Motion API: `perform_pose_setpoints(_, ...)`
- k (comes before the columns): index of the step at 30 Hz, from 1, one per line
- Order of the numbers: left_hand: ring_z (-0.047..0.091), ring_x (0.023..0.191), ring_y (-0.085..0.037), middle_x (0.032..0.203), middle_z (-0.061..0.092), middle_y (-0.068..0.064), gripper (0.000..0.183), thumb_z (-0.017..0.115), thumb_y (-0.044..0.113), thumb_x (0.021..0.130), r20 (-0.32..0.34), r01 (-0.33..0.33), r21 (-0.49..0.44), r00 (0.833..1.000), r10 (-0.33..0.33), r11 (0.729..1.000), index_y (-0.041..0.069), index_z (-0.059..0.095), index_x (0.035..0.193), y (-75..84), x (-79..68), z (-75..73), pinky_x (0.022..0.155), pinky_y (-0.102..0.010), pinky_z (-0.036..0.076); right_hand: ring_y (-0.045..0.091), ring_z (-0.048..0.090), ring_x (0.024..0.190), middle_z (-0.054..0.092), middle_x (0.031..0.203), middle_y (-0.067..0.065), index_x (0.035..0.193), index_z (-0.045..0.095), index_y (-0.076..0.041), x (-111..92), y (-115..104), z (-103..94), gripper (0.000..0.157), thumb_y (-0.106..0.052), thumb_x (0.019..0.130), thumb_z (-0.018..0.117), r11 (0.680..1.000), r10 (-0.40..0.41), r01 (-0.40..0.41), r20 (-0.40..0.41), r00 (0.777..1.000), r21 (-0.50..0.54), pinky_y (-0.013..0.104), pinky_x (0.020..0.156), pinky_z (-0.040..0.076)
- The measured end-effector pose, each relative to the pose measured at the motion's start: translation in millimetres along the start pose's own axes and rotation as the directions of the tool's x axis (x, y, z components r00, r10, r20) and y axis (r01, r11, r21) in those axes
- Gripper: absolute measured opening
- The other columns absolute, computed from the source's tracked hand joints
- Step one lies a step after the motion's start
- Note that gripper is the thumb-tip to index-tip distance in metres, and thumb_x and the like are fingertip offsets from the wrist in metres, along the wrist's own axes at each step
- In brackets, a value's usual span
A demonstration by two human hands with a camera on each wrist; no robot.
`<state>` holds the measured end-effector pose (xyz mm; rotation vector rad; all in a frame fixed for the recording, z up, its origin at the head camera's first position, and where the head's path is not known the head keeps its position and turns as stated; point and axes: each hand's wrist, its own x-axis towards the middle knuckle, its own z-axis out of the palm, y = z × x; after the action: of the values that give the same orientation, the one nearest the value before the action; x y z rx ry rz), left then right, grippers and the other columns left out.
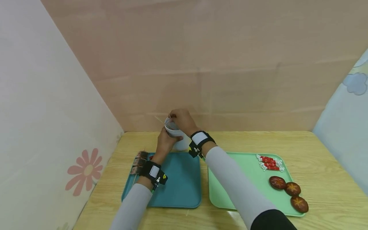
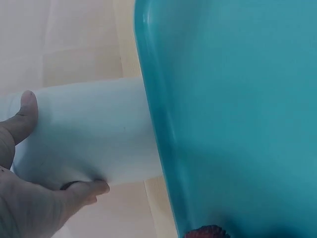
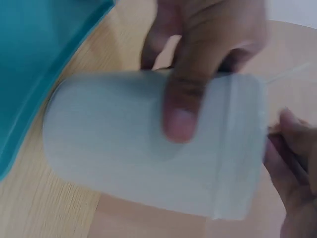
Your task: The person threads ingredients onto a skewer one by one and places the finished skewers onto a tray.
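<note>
A white, cup-shaped container stands behind the blue tray, its mouth tilted toward the left hand in the head view. My left hand grips its side near the rim, thumb on one face and fingers around the other, as the left wrist view shows of the container. At the mouth, my right hand has curled fingers pinching a thin stick; its lower part is hidden. Another pale stick pokes out past the rim in the right wrist view.
Skewered dark-and-pale pieces lie on the blue tray's left side, with a dark red item near its edge. A green tray at right bears red-and-white sticks and several brown, star-cut mushroom caps. A wall rises behind.
</note>
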<state>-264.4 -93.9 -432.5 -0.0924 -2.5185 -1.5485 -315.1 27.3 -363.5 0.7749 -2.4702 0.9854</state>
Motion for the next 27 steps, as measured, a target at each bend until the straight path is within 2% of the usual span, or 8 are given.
perform_pose_setpoints(7,0.041,0.134,-0.038,0.148,0.039,-0.022,0.108,0.082,0.032,0.074,0.035,0.014,0.047,0.999,-0.016,0.999,-0.002,0.016,0.153,2.0,-14.8,-15.8,0.106,-0.048,0.037,0.011,0.065,0.086,0.070,0.098,0.005,0.101,0.071,-0.006,-2.0,-29.8,-33.8,0.014,-0.013,0.089,0.068,0.981,-0.053,0.109,-0.321,0.946,0.160,0.022,0.076,0.053)
perform_pose_setpoints(10,0.031,0.141,-0.037,0.155,0.028,-0.024,0.102,0.073,0.033,0.084,-0.054,0.037,0.021,0.998,-0.036,0.999,-0.003,0.008,0.155,16.7,-30.9,-17.8,0.107,-0.050,0.036,0.012,0.067,0.084,0.071,0.095,0.007,0.100,0.071,-0.002,-11.7,-46.3,-61.4,0.016,-0.013,0.088,0.069,0.954,-0.076,0.203,-0.474,0.877,0.222,0.024,0.075,0.055)
perform_pose_setpoints(14,0.029,0.141,-0.030,0.156,0.026,-0.017,0.078,0.059,0.031,0.096,-0.223,-0.137,-0.005,0.966,0.132,0.991,0.003,0.016,0.155,43.1,-57.9,-20.3,0.109,-0.048,0.034,0.015,0.070,0.082,0.073,0.093,0.010,0.099,0.071,0.002,-38.5,-67.7,-92.3,0.017,-0.009,0.085,0.071,0.894,-0.108,0.333,-0.578,0.809,0.299,0.028,0.072,0.058)
perform_pose_setpoints(17,0.037,0.136,-0.029,0.150,0.036,-0.016,0.065,0.056,0.025,0.097,-0.255,-0.380,0.141,0.878,0.405,0.914,0.003,0.028,0.152,61.6,-76.1,-24.8,0.105,-0.048,0.039,0.018,0.070,0.082,0.072,0.093,0.014,0.100,0.069,0.005,-68.3,-82.5,-104.5,0.019,0.000,0.082,0.072,0.833,-0.111,0.386,-0.563,0.819,0.396,0.032,0.071,0.058)
perform_pose_setpoints(21,0.059,0.109,-0.028,0.120,0.060,-0.017,0.042,0.063,0.006,0.091,-0.224,-0.633,0.347,0.661,0.716,0.692,-0.001,0.058,0.132,77.8,-94.0,-28.5,0.085,-0.039,0.054,0.020,0.071,0.084,0.070,0.093,0.019,0.099,0.067,0.008,-108.3,-96.4,-110.9,0.022,0.009,0.078,0.071,0.784,-0.089,0.362,-0.487,0.869,0.503,0.035,0.075,0.058)
perform_pose_setpoints(23,0.062,0.093,-0.026,0.102,0.063,-0.016,0.033,0.065,-0.003,0.087,-0.211,-0.687,0.385,0.585,0.783,0.616,-0.002,0.069,0.119,81.2,-99.9,-29.2,0.074,-0.033,0.057,0.020,0.071,0.086,0.070,0.094,0.021,0.098,0.067,0.009,-123.2,-99.6,-112.4,0.023,0.014,0.076,0.071,0.769,-0.082,0.349,-0.459,0.884,0.535,0.037,0.076,0.058)
perform_pose_setpoints(24,0.062,0.087,-0.024,0.095,0.062,-0.014,0.032,0.066,-0.007,0.085,-0.206,-0.697,0.391,0.571,0.795,0.602,-0.001,0.071,0.115,81.6,-101.8,-29.4,0.071,-0.031,0.056,0.020,0.071,0.087,0.070,0.094,0.021,0.097,0.067,0.008,-129.1,-100.0,-112.9,0.023,0.015,0.075,0.070,0.768,-0.083,0.344,-0.449,0.890,0.540,0.037,0.077,0.057)
perform_pose_setpoints(27,0.061,0.080,-0.021,0.087,0.058,-0.011,0.028,0.064,-0.009,0.085,-0.177,-0.709,0.362,0.585,0.791,0.605,0.000,0.074,0.110,80.2,-105.8,-30.4,0.067,-0.029,0.056,0.020,0.070,0.088,0.071,0.094,0.019,0.097,0.069,0.006,-141.8,-98.6,-114.2,0.025,0.017,0.075,0.070,0.770,-0.100,0.336,-0.418,0.903,0.542,0.036,0.077,0.057)
